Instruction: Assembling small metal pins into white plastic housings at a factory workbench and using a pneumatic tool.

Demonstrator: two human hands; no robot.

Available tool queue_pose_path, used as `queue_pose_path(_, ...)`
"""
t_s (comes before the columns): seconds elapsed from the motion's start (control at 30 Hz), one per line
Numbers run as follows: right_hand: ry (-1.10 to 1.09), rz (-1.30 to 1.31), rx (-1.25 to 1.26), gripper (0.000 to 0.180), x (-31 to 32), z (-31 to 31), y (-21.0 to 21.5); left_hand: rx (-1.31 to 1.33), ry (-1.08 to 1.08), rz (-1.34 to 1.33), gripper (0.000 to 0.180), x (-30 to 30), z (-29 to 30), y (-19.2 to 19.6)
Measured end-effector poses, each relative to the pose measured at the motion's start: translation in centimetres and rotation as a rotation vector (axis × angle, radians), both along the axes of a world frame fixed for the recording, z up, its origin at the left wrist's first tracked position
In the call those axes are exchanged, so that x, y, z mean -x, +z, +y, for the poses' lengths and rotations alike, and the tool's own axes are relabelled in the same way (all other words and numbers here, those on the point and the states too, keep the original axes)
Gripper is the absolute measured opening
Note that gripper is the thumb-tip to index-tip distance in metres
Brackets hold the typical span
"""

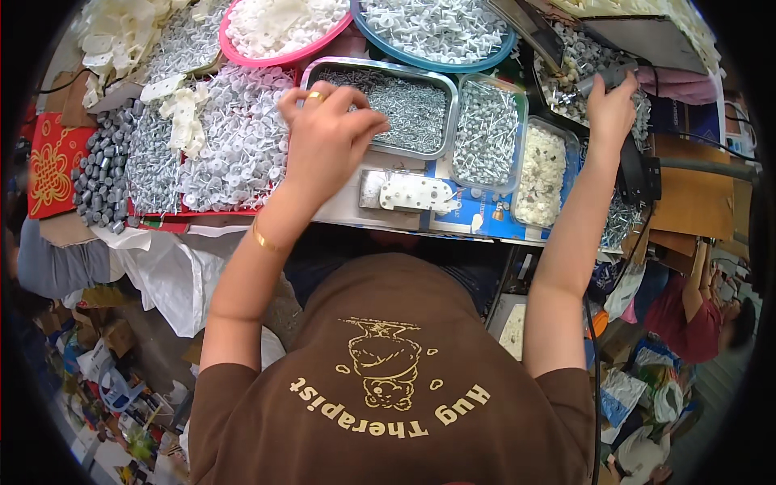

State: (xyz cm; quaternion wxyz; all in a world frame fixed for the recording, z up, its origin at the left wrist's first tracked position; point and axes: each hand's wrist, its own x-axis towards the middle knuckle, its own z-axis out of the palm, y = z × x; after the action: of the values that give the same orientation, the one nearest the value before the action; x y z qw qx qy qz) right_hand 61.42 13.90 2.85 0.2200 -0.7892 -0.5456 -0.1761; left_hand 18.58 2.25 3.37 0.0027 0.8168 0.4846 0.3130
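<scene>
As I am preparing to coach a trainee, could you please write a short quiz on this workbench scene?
1. Which of the person's hands holds the grey tool?
2. True or false: the pink bowl stands to the left of the blue bowl.
3. In this view, the fingers of the left hand overlap which container?
a) the blue bowl
b) the metal tray
c) the clear tub of white pieces

Key: 1. The right hand. 2. True. 3. b.
</scene>
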Motion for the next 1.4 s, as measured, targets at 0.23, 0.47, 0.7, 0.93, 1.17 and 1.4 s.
queue_pose_path(0.23, -0.175, 0.04, 0.367, 0.084, 0.7, 4.2, 0.0, 0.116, 0.011, -0.039, 0.013, 0.2, 1.6, -3.8)
queue_pose_path(0.47, 0.325, 0.387, -0.372, 0.098, 2.2, 0.3, -0.1, 0.205, -0.002, -0.119, 0.013, 0.2, 1.6, -3.2)
queue_pose_path(0.7, 0.533, 0.763, -0.69, 0.077, 7.9, -4.0, 5.3, 0.135, 0.022, -0.205, 0.003, 0.9, 1.4, -2.8)
queue_pose_path(0.93, 0.842, 1.721, -0.306, 0.035, 13.6, -10.7, 8.1, 0.406, -0.123, -0.522, 0.01, -0.2, -2.6, -0.4)
queue_pose_path(1.17, 1.063, 1.877, -0.1, 0.087, 19.7, -15.9, 6.9, 0.272, -0.281, -0.287, 0.02, -4.6, -5.5, -0.3)
queue_pose_path(1.4, 0.982, 1.54, 0.071, 0.089, 21.4, -17.6, 8.5, 0.245, -0.28, -0.34, 0.02, -5.5, -6.2, -1.3)
